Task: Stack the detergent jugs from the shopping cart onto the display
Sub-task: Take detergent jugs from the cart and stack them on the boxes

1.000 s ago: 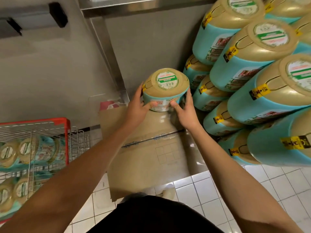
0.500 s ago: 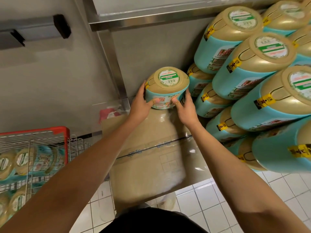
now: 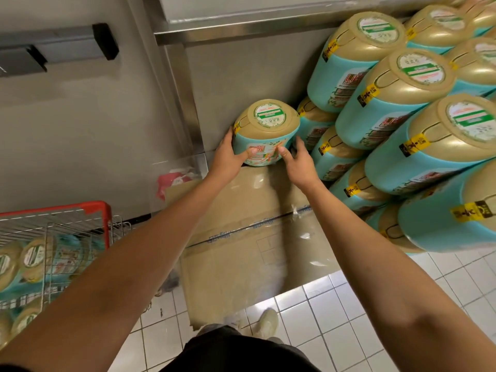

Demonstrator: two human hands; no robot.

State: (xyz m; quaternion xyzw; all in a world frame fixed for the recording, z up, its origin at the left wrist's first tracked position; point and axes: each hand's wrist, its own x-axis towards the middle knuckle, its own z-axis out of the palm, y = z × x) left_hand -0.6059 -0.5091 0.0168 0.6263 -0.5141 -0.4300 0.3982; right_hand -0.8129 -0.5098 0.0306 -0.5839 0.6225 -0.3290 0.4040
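A teal detergent jug [image 3: 264,135] with a gold top stands at the back of the cardboard-covered display base [image 3: 241,226], close to the metal wall. My left hand [image 3: 230,157] grips its left side, thumb on the front label. My right hand [image 3: 298,161] holds its right side, thumb touching the label. Just to the right rises the stack of matching jugs [image 3: 389,108], several layers high. More jugs [image 3: 32,261] lie in the red-rimmed shopping cart [image 3: 94,210] at the lower left.
A steel post [image 3: 182,89] and a shelf edge [image 3: 268,33] frame the corner behind the jug. A pink bag [image 3: 171,181] lies left of the cardboard. White floor tiles [image 3: 349,304] and my shoe [image 3: 268,322] show below.
The jug has moved a little farther back toward the wall beside the stack. Both hands stay on its sides.
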